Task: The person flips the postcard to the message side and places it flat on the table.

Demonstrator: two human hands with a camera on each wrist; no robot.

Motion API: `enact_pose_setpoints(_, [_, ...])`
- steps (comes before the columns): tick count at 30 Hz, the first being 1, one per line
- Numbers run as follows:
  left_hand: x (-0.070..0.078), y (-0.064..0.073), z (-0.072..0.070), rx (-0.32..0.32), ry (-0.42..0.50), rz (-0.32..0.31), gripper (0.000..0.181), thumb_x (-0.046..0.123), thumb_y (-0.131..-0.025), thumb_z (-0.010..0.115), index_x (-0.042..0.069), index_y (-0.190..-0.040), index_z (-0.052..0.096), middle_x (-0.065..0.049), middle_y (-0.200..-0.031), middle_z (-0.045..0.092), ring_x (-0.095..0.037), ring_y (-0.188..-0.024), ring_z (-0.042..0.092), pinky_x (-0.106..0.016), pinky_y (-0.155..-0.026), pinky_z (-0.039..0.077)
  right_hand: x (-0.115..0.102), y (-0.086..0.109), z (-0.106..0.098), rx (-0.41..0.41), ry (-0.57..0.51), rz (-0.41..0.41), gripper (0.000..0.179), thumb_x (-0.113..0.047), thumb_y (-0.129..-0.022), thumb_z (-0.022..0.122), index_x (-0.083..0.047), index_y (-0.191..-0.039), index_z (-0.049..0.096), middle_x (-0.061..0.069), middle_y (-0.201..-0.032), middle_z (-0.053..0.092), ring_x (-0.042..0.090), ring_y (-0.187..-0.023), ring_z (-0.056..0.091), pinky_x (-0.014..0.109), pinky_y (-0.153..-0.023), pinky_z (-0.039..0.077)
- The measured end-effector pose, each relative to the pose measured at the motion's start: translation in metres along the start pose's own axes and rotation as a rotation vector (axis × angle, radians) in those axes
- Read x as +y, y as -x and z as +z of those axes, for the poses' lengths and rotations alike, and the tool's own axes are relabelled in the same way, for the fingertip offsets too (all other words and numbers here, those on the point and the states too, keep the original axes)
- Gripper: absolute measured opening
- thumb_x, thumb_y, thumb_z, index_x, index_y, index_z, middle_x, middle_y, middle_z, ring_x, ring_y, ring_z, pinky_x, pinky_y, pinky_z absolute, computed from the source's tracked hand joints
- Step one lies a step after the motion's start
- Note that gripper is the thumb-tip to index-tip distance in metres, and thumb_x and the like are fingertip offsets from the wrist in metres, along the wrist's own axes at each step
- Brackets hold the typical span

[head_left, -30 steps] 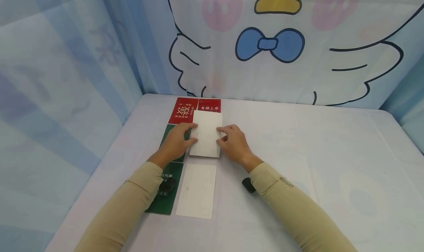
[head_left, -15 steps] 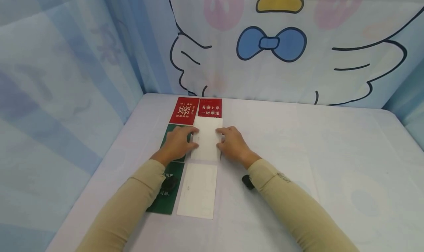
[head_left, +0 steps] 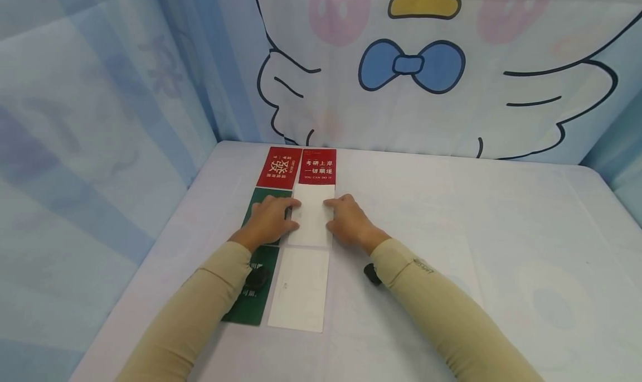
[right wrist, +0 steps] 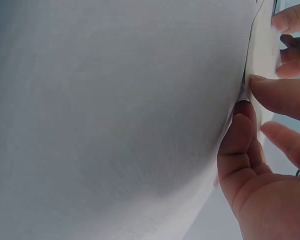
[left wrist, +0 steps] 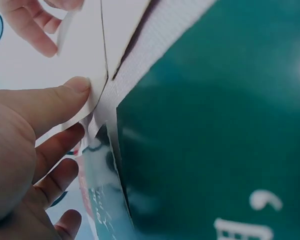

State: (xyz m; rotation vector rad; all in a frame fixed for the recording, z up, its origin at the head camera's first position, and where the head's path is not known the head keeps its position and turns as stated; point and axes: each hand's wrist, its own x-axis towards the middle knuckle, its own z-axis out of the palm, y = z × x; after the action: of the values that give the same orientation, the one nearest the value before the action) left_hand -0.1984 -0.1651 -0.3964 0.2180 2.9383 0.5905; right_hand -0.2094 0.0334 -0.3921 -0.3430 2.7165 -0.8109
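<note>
The farther white card looks to me like stiff paper, smooth and matt, and the nearer white card has the same dull, chalky face. The nearer green card is smooth printed card with a soft sheen, while the farther green card, seen aslant, shines pale and glossy. Both red cards look like smooth printed card too. Under them all, the white tablecloth is matt cloth with a fine woven grain. The printed curtain is soft, matt fabric, gently rippled; the khaki sleeves are creased, dull cloth.
</note>
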Motion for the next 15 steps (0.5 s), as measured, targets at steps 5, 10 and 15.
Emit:
enact_pose_setpoints(5, [-0.0008,-0.0001,-0.0006,-0.020,-0.004,0.000,0.058,0.024,-0.087,0.080,0.017,-0.141,0.059,-0.011,-0.137,0.058,-0.030,-0.122,0.048,-0.054,-0.105,0.034,-0.0008,-0.0001,0.0012,-0.026,0.012,0.012,0.060,-0.010,-0.094,0.069,-0.009,-0.149,0.047,0.018,-0.134,0.046,0.028,-0.115,0.052,0.039,-0.099,0.049])
enact_pose_setpoints(10, [-0.0019,-0.0005,-0.0015,-0.034,-0.013,0.004,0.058,0.025,-0.088,0.080,0.018,-0.142,0.058,-0.010,-0.139,0.057,-0.030,-0.124,0.047,-0.054,-0.104,0.035,-0.0006,-0.0003,0.0014,-0.043,0.035,0.010,0.060,-0.012,-0.094,0.069,-0.007,-0.150,0.046,0.019,-0.134,0.047,0.029,-0.117,0.052,0.040,-0.101,0.048])
enact_pose_setpoints(15, [-0.0032,-0.0010,-0.0013,-0.041,-0.029,0.012,0.060,0.026,-0.088,0.079,0.018,-0.143,0.057,-0.010,-0.142,0.055,-0.031,-0.128,0.045,-0.054,-0.103,0.036,-0.0002,-0.0006,0.0005,-0.056,0.067,-0.001,0.059,-0.013,-0.095,0.069,-0.005,-0.149,0.046,0.019,-0.133,0.050,0.028,-0.115,0.052,0.040,-0.101,0.048])
